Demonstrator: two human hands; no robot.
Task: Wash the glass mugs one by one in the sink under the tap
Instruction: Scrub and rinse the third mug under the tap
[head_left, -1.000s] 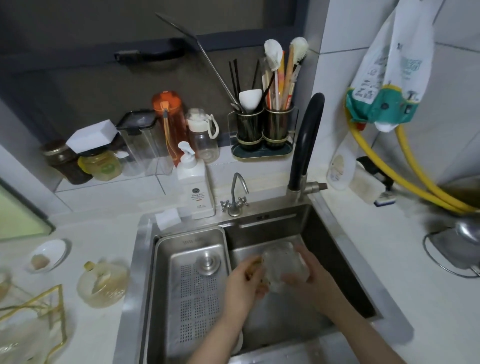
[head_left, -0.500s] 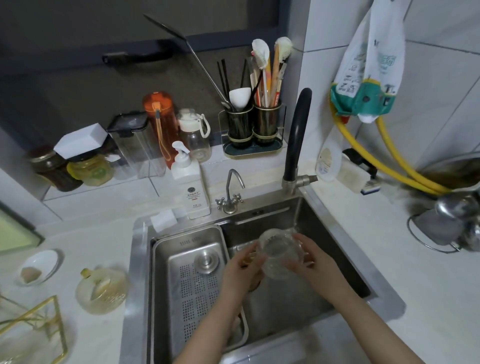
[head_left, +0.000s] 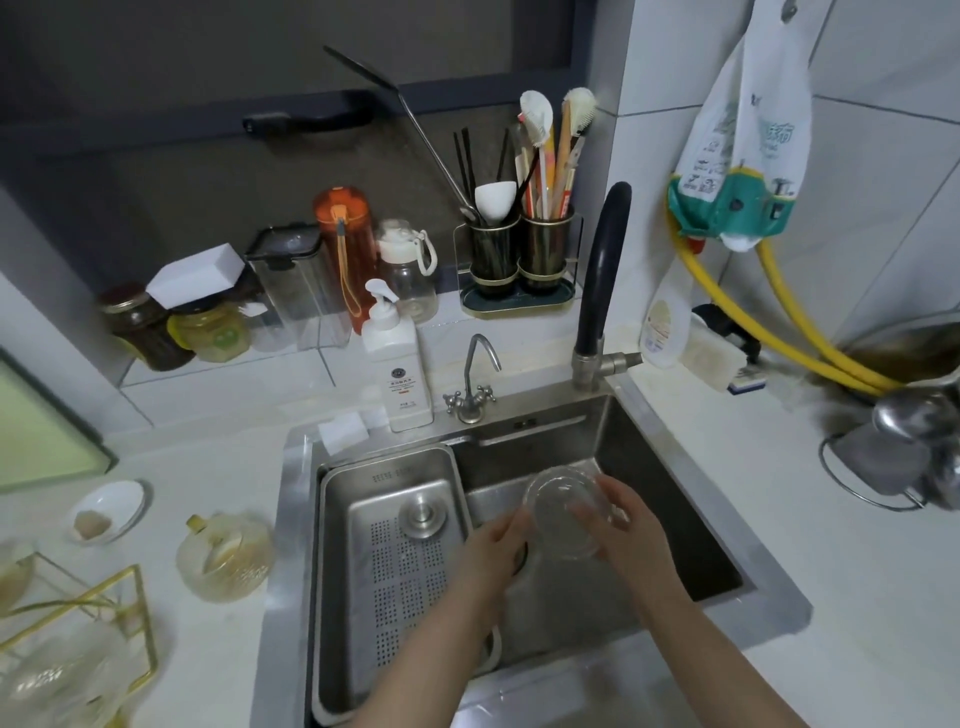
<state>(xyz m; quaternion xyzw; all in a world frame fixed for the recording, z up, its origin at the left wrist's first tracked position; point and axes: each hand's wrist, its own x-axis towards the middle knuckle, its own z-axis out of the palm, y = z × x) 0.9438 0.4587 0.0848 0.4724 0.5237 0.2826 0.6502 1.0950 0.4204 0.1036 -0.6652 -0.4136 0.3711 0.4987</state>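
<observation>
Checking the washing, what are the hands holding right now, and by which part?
Clear glass mug: right hand has its grip on the right side wall; left hand touches its left side.

2 bare forearms — no sleeves, no gloves.

Both hands held a glass mug (head_left: 563, 512) over the sink (head_left: 670, 499) at lower centre of the frame. The right hand (head_left: 626, 527) gripped the mug's right side, fingers curled around the rim. The left hand (head_left: 496, 545) touched its left side; its grip was unclear. The mug's mouth faced the camera. A perforated tray (head_left: 400, 566) filled the sink's left half. A black tap (head_left: 597, 280) rose behind the sink; a soap bottle (head_left: 396, 364) stood left of it. Another mug (head_left: 223, 556) sat at lower left.
</observation>
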